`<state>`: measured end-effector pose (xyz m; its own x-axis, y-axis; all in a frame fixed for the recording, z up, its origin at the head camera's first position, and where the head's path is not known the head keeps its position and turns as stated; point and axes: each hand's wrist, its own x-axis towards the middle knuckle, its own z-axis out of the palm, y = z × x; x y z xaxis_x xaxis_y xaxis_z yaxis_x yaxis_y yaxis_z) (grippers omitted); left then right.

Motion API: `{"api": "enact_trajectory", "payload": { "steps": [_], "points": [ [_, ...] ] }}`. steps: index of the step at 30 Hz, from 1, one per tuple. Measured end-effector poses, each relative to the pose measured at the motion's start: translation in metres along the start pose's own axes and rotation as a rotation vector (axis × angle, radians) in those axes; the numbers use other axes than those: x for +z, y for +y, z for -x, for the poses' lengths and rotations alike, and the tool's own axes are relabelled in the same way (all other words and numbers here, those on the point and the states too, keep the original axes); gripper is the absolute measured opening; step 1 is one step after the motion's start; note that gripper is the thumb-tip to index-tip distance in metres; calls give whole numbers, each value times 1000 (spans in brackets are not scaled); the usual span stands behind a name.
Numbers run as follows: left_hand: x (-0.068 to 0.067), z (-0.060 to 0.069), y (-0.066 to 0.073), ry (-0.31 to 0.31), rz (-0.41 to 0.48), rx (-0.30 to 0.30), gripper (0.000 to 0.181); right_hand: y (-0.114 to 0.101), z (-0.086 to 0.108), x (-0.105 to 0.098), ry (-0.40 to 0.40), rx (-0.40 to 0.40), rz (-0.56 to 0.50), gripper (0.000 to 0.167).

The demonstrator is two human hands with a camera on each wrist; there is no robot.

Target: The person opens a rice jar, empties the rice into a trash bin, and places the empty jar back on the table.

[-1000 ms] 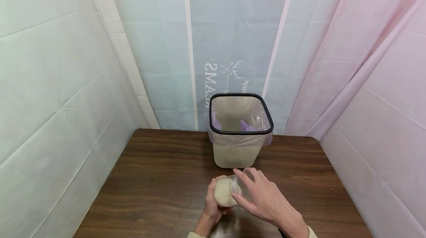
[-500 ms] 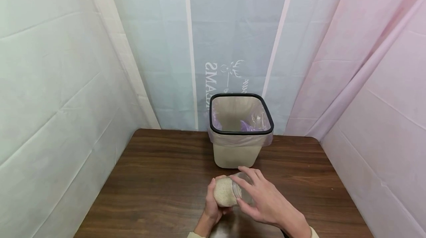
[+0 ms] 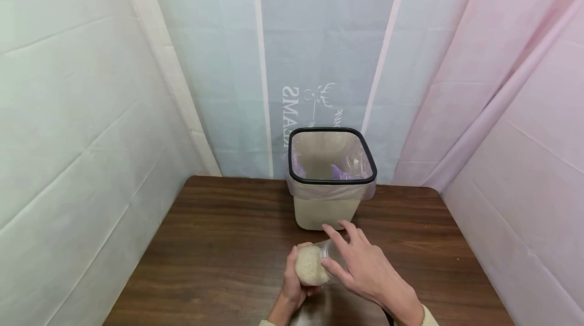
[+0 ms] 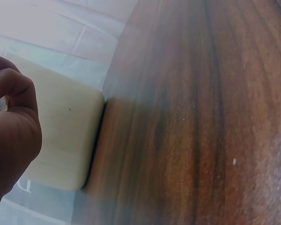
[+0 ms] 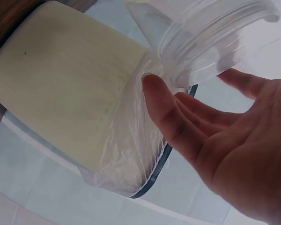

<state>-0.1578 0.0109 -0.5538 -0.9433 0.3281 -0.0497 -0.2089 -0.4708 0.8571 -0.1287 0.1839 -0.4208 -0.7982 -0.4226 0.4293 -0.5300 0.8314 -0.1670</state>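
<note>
My left hand point(image 3: 293, 278) grips a clear jar point(image 3: 310, 265) tilted onto its side, with pale, rice-like grains in its lower end. The jar's ridged clear end point(image 5: 210, 35) points right and shows nearer in the right wrist view. Around that end my right hand point(image 3: 367, 265) has its fingers and thumb spread, the index finger raised. In the right wrist view the thumb stands slightly apart from the clear plastic; whether other fingers touch it, I cannot tell. Only a few curled fingers of my left hand point(image 4: 16, 112) show in the left wrist view.
Just beyond my hands, a cream bin point(image 3: 325, 214) with a black rim and a purplish plastic liner point(image 3: 330, 191) stands on the dark wooden table point(image 3: 219, 245). Pale cloth hangs on three sides. A small white speck point(image 4: 234, 161) lies on the wood.
My right hand's fingers closed in around the jar's clear end, then spread, with the index finger lifting off. My left hand and the jar have stayed almost in place.
</note>
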Motion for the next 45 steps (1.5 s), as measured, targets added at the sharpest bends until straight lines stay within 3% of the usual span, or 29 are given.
{"api": "enact_trajectory", "payload": {
  "steps": [4,9,13,20,24,32,37,41,45],
  "points": [
    [2,-1,2,3,1,11,59,0,-1,-2,-14,27,22,63],
    [2,-2,3,3,14,15,57,-2,0,-4,-93,99,-37,68],
    [1,0,3,-13,33,-8,55,-5,3,-5,-76,112,-46,66],
    [-1,6,4,37,30,-35,56,-6,6,-2,-9,14,-41,58],
    [0,5,5,16,36,-48,58,-3,8,-4,16,-54,-59,57],
    [-2,3,5,5,31,-25,57,2,9,-3,17,-181,-117,76],
    [-3,5,6,-12,34,-10,59,1,6,-6,-22,-83,-83,84],
    [-3,5,5,-21,48,-1,55,-2,5,-8,-39,36,-51,74],
    [-3,5,3,-17,53,-2,52,-3,6,-8,-15,95,-36,60]
  ]
}}
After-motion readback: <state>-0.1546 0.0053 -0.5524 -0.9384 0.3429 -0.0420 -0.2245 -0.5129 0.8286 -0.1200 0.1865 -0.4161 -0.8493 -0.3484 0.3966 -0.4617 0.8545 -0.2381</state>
